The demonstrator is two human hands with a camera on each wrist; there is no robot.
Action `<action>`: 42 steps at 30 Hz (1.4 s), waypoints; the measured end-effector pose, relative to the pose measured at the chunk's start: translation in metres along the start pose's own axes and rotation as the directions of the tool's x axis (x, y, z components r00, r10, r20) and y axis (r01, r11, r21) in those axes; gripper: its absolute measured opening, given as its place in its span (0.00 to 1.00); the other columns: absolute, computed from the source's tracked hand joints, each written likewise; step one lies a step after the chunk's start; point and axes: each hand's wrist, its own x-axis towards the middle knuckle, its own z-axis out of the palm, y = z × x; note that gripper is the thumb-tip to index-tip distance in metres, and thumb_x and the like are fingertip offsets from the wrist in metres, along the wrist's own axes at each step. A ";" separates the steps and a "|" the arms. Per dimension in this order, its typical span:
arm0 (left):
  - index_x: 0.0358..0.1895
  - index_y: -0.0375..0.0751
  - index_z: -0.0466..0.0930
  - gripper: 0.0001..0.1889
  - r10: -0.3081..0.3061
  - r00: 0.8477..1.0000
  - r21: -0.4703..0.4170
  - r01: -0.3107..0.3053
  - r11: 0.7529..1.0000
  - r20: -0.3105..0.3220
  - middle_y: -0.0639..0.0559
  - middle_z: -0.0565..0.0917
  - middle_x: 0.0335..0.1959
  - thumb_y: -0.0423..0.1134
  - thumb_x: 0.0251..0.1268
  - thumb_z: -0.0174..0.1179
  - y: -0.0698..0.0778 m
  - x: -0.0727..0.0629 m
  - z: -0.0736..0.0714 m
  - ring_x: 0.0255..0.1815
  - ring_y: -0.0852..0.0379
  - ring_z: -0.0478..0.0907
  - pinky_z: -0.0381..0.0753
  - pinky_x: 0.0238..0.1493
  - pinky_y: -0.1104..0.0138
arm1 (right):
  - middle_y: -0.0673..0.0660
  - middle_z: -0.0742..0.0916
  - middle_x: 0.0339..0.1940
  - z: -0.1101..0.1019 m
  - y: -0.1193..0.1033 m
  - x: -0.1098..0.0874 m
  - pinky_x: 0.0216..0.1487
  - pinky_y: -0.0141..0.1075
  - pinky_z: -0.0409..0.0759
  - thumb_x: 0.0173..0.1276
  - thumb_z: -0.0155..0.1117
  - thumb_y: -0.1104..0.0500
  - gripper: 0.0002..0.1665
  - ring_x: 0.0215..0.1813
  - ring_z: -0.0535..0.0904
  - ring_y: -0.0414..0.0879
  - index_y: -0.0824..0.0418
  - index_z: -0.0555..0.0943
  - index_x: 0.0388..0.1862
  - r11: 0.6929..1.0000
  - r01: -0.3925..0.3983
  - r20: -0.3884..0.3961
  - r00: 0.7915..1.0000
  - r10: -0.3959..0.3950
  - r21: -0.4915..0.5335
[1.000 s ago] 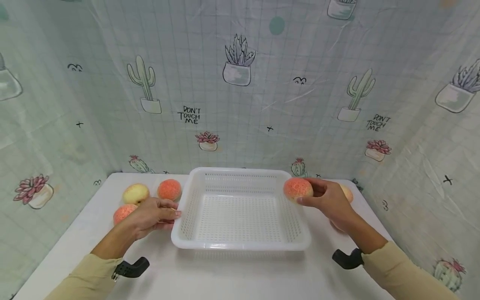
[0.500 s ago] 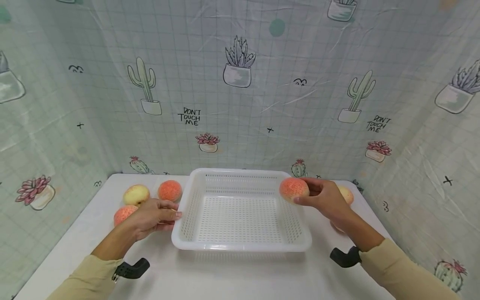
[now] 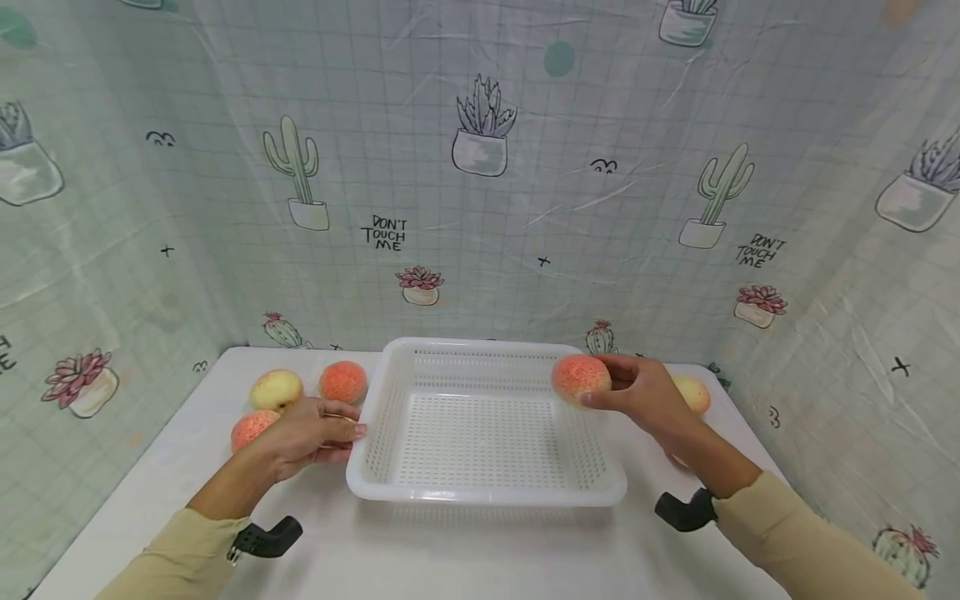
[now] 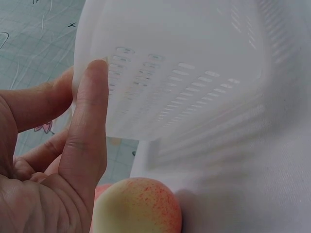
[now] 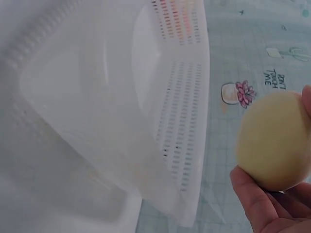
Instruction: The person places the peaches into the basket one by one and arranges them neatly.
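A white perforated plastic basket [image 3: 487, 495] stands on the table, with nothing lying in it. My left hand [image 3: 309, 435] pinches its left rim; in the left wrist view the thumb and a finger [image 4: 90, 116] lie on either side of the rim. Over the basket's back right corner, my right hand [image 3: 647, 398] holds a red-orange peach [image 3: 581, 379] between thumb and fingers. The right wrist view shows the pale yellow side of this peach [image 5: 272, 141], apart from the basket wall.
Left of the basket lie a yellow peach [image 3: 276, 389] and two red-orange peaches, one at the back [image 3: 342, 382]. A yellowish peach [image 3: 693, 394] sits behind the right wrist, and another fruit is mostly hidden below it. A patterned cloth [image 3: 480, 250] surrounds the white table [image 3: 480, 550].
My right hand has moved slightly left with the peach, further in over the basket. The left hand keeps its hold on the rim. The head view has shifted a little.
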 end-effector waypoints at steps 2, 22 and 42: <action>0.65 0.28 0.77 0.30 0.003 1.000 0.000 -0.003 1.000 -0.005 0.46 0.91 0.46 0.41 0.64 0.74 -0.001 -0.001 0.001 0.39 0.52 0.90 0.92 0.42 0.62 | 0.62 0.80 0.74 0.001 -0.002 0.000 0.70 0.52 0.81 0.62 0.80 0.46 0.51 0.72 0.79 0.58 0.58 0.68 0.79 1.000 0.006 0.008 1.000 -0.006 -0.004; 0.65 0.27 0.76 0.30 0.010 1.000 -0.011 -0.009 1.000 0.002 0.47 0.91 0.44 0.40 0.65 0.74 -0.001 -0.005 0.004 0.38 0.53 0.88 0.92 0.42 0.63 | 0.66 0.82 0.70 0.013 -0.012 0.007 0.62 0.41 0.87 0.64 0.79 0.55 0.45 0.66 0.84 0.58 0.64 0.71 0.76 0.990 0.132 0.047 0.990 -0.135 0.058; 0.64 0.28 0.77 0.30 -0.017 1.000 -0.001 0.016 1.000 -0.018 0.47 0.90 0.45 0.40 0.64 0.74 0.004 -0.007 0.004 0.38 0.53 0.88 0.92 0.42 0.63 | 0.64 0.84 0.68 0.017 -0.017 0.018 0.59 0.38 0.88 0.62 0.80 0.56 0.43 0.63 0.86 0.54 0.63 0.74 0.74 0.985 0.146 0.090 0.984 -0.154 0.095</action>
